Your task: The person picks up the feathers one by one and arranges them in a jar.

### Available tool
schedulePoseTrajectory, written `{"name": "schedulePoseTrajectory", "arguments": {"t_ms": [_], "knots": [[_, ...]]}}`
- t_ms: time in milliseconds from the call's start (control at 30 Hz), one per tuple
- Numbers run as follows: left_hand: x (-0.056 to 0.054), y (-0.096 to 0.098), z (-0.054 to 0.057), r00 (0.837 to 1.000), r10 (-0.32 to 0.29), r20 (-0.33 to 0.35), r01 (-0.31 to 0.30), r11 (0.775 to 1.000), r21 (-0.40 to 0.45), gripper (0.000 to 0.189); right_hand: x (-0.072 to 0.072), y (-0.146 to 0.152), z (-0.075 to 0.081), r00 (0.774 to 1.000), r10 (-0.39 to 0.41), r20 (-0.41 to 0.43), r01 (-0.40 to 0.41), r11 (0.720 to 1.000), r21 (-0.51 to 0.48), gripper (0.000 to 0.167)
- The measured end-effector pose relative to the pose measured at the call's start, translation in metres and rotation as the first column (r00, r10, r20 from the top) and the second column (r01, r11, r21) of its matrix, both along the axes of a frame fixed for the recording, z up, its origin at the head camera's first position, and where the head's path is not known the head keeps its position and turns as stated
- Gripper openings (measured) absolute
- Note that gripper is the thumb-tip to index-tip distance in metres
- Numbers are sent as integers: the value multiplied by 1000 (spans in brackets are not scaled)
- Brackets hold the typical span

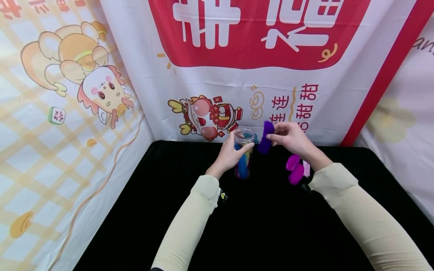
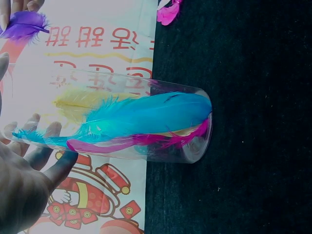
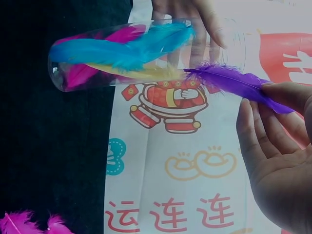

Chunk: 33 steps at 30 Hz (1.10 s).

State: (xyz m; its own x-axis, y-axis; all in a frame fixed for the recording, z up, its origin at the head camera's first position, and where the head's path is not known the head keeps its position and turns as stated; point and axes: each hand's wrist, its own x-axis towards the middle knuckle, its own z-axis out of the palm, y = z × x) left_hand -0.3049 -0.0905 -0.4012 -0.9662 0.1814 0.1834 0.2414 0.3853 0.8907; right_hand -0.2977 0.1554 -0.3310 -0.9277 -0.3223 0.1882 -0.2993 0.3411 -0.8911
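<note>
A clear jar stands on the black table, and my left hand grips it near its open top. Inside the jar are a blue feather, a yellow feather and magenta feathers. Just right of the jar's mouth, my right hand pinches a purple feather between thumb and fingers. In the right wrist view, the quill end of that purple feather points toward the jar, outside it.
Several magenta feathers and a pale pink one lie on the black tabletop, below my right wrist. A printed white cloth hangs directly behind the table's far edge, with another patterned cloth along the left.
</note>
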Motion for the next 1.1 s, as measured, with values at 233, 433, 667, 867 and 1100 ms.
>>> {"name": "schedulePoseTrajectory", "arguments": {"t_ms": [233,433,667,867,1100], "knots": [[0,0,-1,1000,1,-6,-1,1000,2,84,-1,-2,1,1000,-25,-5,25,998,-52,20],[1,0,-1,1000,2,3,-2,1000,6,86,-1,-3,0,998,-57,-13,56,997,-61,21],[0,0,-2,1000,1,-7,-1,1000,2,84,-3,-3,3,992,-116,-56,115,993,-30,21],[-1,-1,-1,1000,-6,-1,6,1000,7,83,-5,-4,7,989,-131,-72,129,991,-34,23],[0,0,0,1000,-10,5,10,1000,3,86,-5,-7,11,986,-130,-101,123,990,-68,19]]}}
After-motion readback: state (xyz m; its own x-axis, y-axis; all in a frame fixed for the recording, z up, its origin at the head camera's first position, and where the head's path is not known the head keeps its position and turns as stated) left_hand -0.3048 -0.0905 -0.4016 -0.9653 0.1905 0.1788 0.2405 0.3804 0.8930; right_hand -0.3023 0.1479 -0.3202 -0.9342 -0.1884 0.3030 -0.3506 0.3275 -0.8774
